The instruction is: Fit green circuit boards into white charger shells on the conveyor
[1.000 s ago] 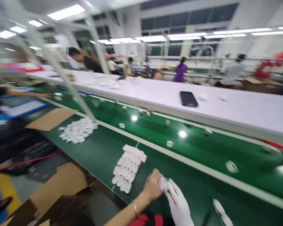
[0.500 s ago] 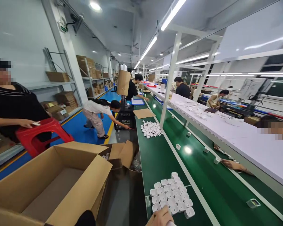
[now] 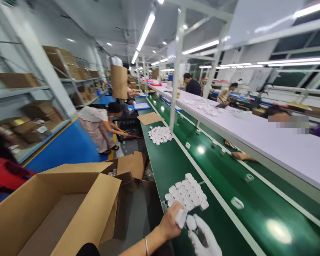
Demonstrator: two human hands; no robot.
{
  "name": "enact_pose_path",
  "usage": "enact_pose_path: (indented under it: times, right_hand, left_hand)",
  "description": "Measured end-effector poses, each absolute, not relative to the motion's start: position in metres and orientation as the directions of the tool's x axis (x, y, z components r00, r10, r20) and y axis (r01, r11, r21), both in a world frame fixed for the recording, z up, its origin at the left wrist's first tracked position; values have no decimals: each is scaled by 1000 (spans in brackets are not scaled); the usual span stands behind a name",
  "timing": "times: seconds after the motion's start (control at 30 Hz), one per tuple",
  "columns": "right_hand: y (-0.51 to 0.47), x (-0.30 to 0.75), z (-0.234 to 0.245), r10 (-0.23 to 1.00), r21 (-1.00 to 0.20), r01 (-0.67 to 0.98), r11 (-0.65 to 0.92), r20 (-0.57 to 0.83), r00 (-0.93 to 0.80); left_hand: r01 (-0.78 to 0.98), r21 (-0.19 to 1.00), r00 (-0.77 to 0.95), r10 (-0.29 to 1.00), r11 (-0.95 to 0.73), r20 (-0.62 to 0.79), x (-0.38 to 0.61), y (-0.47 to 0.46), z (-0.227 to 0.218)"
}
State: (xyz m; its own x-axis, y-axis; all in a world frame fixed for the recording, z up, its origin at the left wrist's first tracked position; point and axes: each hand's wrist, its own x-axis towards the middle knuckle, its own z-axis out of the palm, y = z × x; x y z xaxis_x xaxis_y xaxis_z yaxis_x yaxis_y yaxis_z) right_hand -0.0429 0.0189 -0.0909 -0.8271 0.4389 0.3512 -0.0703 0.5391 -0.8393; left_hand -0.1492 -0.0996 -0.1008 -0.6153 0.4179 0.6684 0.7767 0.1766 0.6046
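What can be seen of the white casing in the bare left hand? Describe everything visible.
The white casing is a block-shaped piece with rounded edges, smooth and apparently plastic. It sits tilted in the bare left hand, which covers part of it, above the green worktop. Beside it is the white part held by the gloved right hand; whether the two pieces touch is unclear. Finer detail is blurred.
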Motion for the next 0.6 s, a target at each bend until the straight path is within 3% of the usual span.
enact_pose_path:
  times: [0.1,0.33,0.6]
  right_hand:
    - [21,-31,-71,474,-863,-45,504,320,-820]
    - [16,-2,-40,585,-783,-77,618,523,-620]
    - [18,11,-35,548,-641,-38,767,685,-480]
  left_hand:
    - [753,652,-609,465,87,642,-149,-84,-86]
    - [694,701,-514,569,-164,641,-149,-53,-71]
    - [674,668,-361,648,-316,671,-136,-26,-70]
